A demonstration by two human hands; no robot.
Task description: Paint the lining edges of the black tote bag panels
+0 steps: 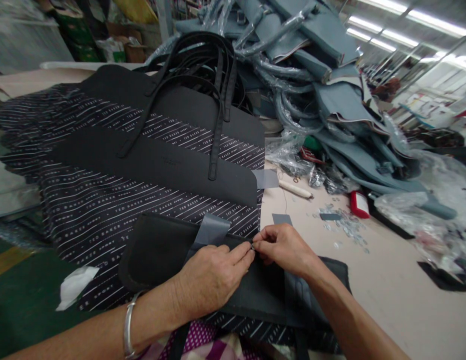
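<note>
A black bag panel (157, 250) with a rounded left end lies across dark fabric printed with white stripes and lettering (116, 200). My left hand (213, 275) is closed over the panel's upper edge, fingers pressed together. The fingertips of my right hand (283, 245) are pinched at a small round metal piece (252, 246) on that edge, right beside my left fingertips. Whatever lies under my fingers is hidden. A grey translucent strip (213, 229) stands at the panel's edge, left of the metal piece.
Stacked bag pieces with black handles (213, 130) lie ahead. Grey-blue bags (349, 110) in plastic wrap are heaped at the back right. On the pale table (390, 300) are several small metal discs (347, 225), a red-and-white box (359, 204) and a white-handled tool (295, 189).
</note>
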